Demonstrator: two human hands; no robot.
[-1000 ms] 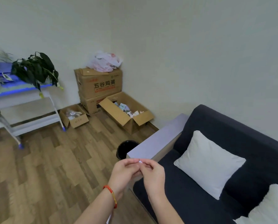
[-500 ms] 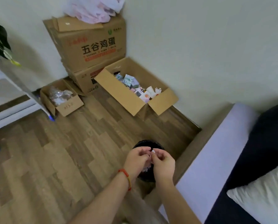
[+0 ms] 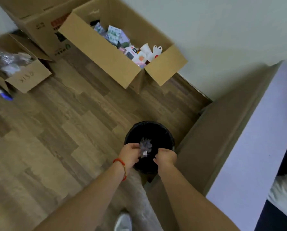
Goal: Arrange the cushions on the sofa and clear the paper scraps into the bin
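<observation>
A black bin [image 3: 164,130] lined with a dark bag stands on the wood floor beside the sofa's armrest [image 3: 249,147]. Both hands hover over its mouth. My left hand [image 3: 130,155], with a red string bracelet on the wrist, and my right hand [image 3: 166,157] are a little apart, fingers loosely curled. Between them a blurred clump of pale paper scraps [image 3: 145,147] sits inside the bin's opening, free of either hand. A corner of a white cushion [image 3: 284,192] shows on the dark sofa seat at the right edge.
An open cardboard box [image 3: 106,52] full of small packets stands against the wall beyond the bin. A smaller box [image 3: 27,77] and a tall closed box [image 3: 37,25] are at the left. A shelf's blue foot [image 3: 6,96] and my shoe [image 3: 122,222] are on the floor.
I have moved from the sofa to stand over the bin. My hands, which were pinched together on the scraps, have parted, and the scraps now lie loose in the bin's mouth.
</observation>
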